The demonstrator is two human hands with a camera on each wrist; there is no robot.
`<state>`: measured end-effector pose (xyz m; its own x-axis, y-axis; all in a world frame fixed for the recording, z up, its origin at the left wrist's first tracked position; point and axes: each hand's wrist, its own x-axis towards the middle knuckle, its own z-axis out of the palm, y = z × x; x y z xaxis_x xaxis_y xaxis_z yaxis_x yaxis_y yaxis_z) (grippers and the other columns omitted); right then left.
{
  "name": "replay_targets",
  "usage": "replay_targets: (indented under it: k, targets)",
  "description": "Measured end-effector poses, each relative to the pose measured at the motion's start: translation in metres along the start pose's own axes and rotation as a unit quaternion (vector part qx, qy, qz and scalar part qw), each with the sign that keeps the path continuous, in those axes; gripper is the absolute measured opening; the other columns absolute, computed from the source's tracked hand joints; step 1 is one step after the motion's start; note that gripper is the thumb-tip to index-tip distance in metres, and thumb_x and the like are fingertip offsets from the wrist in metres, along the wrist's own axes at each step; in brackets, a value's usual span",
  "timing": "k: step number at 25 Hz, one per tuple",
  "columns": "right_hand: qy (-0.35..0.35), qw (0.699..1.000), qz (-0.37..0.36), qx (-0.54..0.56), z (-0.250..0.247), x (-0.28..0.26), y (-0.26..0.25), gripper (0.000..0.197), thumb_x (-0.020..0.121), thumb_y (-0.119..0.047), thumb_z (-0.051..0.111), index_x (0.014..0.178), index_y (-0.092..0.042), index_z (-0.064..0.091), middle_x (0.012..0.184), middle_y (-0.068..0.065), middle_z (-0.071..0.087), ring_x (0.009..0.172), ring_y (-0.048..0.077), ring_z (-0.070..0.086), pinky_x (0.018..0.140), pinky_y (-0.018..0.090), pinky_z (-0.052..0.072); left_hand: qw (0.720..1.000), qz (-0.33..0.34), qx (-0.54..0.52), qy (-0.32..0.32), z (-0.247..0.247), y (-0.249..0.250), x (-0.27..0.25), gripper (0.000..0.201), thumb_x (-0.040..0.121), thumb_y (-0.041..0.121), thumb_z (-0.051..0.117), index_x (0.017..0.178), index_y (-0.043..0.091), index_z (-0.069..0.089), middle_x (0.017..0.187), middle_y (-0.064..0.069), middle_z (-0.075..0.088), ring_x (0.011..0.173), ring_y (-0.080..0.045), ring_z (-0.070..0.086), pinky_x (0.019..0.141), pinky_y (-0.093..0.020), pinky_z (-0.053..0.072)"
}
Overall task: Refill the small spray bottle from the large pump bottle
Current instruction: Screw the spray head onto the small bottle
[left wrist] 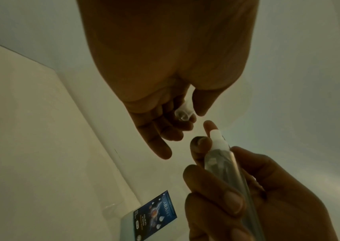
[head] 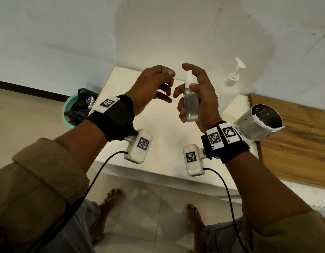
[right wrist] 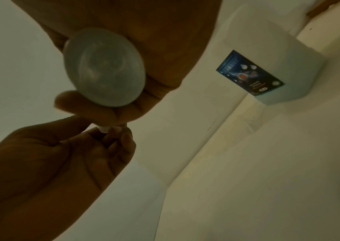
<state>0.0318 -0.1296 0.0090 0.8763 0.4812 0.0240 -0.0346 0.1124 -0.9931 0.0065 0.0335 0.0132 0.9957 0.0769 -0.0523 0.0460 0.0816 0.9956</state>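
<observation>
Pale wall (head: 158, 30) fills the back, scuffed and marked on its right side; tiled floor (head: 21, 110) runs beneath, a dark skirting strip along the wall's foot; bare feet stand on the tiles at the bottom of the head view. White counter (head: 158, 139) juts out from the wall, and a wooden board (head: 295, 143) lies on its right part. A green bin (head: 68, 114) with a black liner sits on the floor just left of the counter. The large pump bottle (head: 231, 84) stands upright at the back of the counter against the wall, blue label facing the wrist cameras. A perforated metal tin (head: 256, 123) rests beside the right wrist. The right hand (head: 202, 99) wraps its fingers round the small spray bottle (head: 191, 105), held upright above the counter, white nozzle bare. The left hand (head: 150, 86) is just beside it, fingers curled, pinching a small clear cap (left wrist: 183, 114).
</observation>
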Motion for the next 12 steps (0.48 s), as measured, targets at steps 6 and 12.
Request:
replay_targets:
  k: [6,12]
  targets:
    - [-0.057,0.998,0.036,0.019,0.001,-0.0001,-0.0009,0.055,0.087,-0.018,0.032,0.138,-0.029,0.048,0.081,0.022,0.053,0.044,0.027,0.051,0.046,0.033,0.049,1.0,0.016,0.015,-0.005,0.006,-0.0003,0.0003,0.024,0.096,0.021,0.06,0.085,0.011,0.041,0.077,-0.009,0.051,0.06,-0.022,0.057,0.064,-0.034,0.054]
    - [-0.084,0.996,0.03,-0.007,0.0027,-0.0027,-0.0015,0.041,0.1,-0.017,0.036,0.139,-0.027,0.046,0.08,0.018,0.051,0.04,0.024,0.048,0.044,0.029,0.046,0.998,0.062,0.006,-0.022,0.0022,-0.0008,-0.0005,0.03,0.093,0.008,0.062,0.075,0.013,0.04,0.079,-0.018,0.063,0.056,-0.031,0.062,0.061,-0.035,0.052]
